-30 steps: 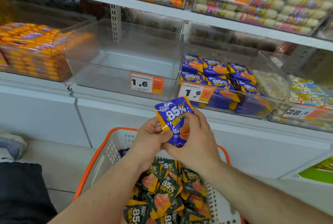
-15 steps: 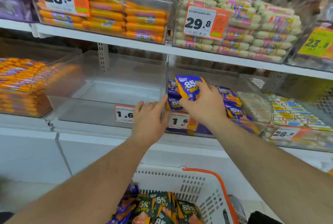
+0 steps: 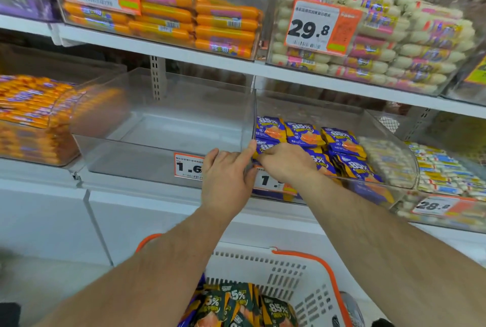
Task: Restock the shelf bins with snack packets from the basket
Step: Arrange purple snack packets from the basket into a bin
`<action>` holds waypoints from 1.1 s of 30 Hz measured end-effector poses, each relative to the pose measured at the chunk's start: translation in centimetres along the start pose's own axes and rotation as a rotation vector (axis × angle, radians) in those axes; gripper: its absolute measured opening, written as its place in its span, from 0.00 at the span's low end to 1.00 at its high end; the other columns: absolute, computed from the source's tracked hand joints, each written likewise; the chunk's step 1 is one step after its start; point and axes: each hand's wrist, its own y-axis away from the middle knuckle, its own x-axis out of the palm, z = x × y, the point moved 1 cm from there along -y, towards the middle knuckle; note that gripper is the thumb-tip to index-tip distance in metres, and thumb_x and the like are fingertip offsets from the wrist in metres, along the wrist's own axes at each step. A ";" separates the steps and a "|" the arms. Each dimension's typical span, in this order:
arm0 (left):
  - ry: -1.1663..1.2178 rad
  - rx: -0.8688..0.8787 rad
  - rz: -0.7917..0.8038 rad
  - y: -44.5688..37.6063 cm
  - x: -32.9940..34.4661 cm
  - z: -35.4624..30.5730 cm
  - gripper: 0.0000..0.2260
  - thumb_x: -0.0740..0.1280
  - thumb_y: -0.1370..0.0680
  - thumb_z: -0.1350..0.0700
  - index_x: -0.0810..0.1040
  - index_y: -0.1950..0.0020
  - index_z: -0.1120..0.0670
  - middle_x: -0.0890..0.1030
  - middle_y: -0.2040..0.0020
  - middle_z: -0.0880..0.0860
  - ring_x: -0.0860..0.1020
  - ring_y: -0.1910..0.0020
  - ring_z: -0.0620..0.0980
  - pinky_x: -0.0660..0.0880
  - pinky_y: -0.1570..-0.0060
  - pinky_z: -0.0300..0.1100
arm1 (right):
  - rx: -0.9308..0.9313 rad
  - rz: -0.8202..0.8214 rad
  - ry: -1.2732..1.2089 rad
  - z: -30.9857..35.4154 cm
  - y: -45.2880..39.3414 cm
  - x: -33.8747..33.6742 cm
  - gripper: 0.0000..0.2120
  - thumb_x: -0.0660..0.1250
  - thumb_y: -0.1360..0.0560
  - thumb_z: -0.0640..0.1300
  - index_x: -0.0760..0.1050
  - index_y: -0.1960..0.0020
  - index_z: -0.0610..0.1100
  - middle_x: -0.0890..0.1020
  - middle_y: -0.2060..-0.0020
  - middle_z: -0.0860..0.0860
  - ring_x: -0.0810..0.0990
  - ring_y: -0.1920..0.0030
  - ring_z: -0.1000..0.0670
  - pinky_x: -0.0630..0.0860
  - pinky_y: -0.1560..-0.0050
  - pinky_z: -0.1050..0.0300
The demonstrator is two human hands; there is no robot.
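Lowered since before, right hand (image 3: 285, 162) presses "85%" packet (image 3: 265, 148) down.

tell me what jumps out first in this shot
Both hands meet at the front of the bin of purple packets: the right hand presses a packet in, the left hand rests on the rim. Left of it sits an empty bin; below, a basket of packets.

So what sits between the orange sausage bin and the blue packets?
An empty clear bin with a 1.6 tag, seen in the head view.
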 end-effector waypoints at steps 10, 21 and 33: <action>0.014 0.001 0.025 0.0 -0.4 -0.3 0.25 0.75 0.29 0.56 0.76 0.32 0.53 0.83 0.57 0.49 0.80 0.55 0.54 0.60 0.36 0.49 | -0.035 -0.122 0.012 0.2 1.2 -0.2 0.16 0.58 0.25 0.54 0.77 0.63 0.46 0.77 0.65 0.50 0.76 0.61 0.46 0.77 0.52 0.48; 0.264 -0.159 0.278 9.8 -3.9 2.7 0.31 0.66 0.28 0.59 0.63 0.24 0.60 0.73 0.30 0.56 0.70 0.32 0.54 0.65 0.30 0.52 | -0.661 -0.786 -0.305 0.7 7.9 9.0 0.11 0.64 0.32 0.44 0.81 0.55 0.41 0.80 0.50 0.43 0.74 0.49 0.43 0.67 0.48 0.50; 0.491 -1.328 0.525 23.8 -4.6 9.4 0.16 0.62 0.24 0.64 0.72 0.37 0.52 0.81 0.54 0.50 0.81 0.57 0.53 0.79 0.52 0.54 | -0.344 0.490 -0.057 0.2 14.7 28.9 0.12 0.60 0.25 0.46 0.81 0.50 0.46 0.79 0.43 0.49 0.76 0.44 0.44 0.73 0.40 0.49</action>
